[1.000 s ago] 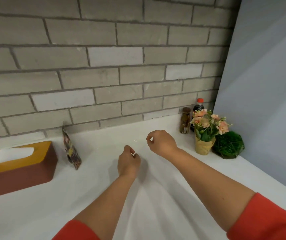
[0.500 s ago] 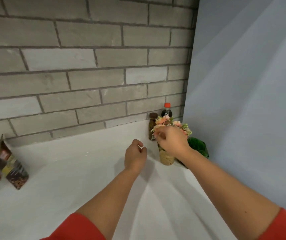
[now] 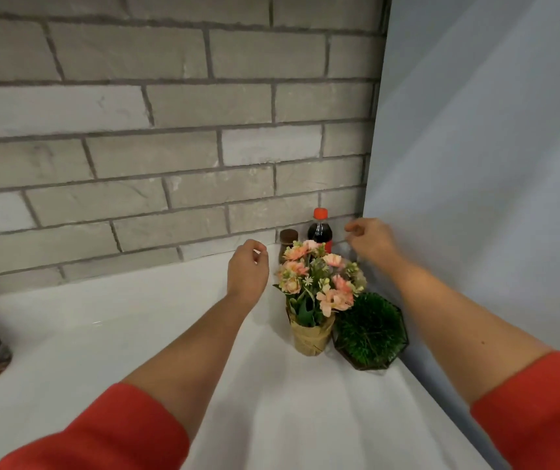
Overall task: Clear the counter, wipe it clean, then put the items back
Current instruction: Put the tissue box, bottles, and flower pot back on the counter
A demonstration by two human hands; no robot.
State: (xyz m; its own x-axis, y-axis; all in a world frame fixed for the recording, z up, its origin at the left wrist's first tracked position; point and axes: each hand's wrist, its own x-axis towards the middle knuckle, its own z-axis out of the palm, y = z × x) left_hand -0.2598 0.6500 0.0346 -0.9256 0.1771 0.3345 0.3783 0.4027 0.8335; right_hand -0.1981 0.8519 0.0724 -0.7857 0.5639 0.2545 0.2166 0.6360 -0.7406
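White counter [image 3: 136, 334] keeps its clutter in the corner: jar [image 3: 288, 236], cola bottle [image 3: 319, 232], flower pot [image 3: 310, 337], grass planter [image 3: 370, 330]. My left hand [image 3: 248, 266] and right hand [image 3: 370, 239] flank them, loosely curled and empty, probably to start clearing.

One head-worn camera looks forward and down across the white worktop [image 3: 68, 334], close above the flower pot [image 3: 310, 337], facing the brick wall [image 3: 170, 130] behind it.
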